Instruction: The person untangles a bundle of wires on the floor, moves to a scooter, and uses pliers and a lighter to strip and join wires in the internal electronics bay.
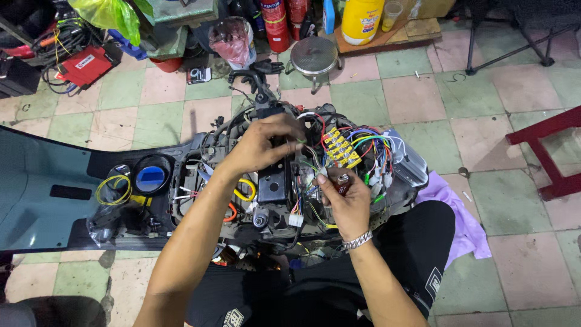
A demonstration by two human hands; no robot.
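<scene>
In front of me stands a scooter front [284, 181] with its cover off, showing a tangle of coloured wires [363, 145] and a yellow terminal block [341, 148]. My left hand [260, 145] reaches over the steering column and pinches thin wires near the middle of the loom. Lower and to the right, my right hand [345, 200] grips a small dark red lighter [342, 180] close to the wires. A metal bracelet [357, 241] circles that wrist.
A blue-grey body panel [42, 194] with a round blue gauge [151, 177] lies at left, yellow wire coils on it. Behind are a round metal stool [313, 56], red extinguishers [276, 24], a yellow jug [361, 19]. A red bench [548, 151] stands at right, purple cloth [457, 209] beside my leg.
</scene>
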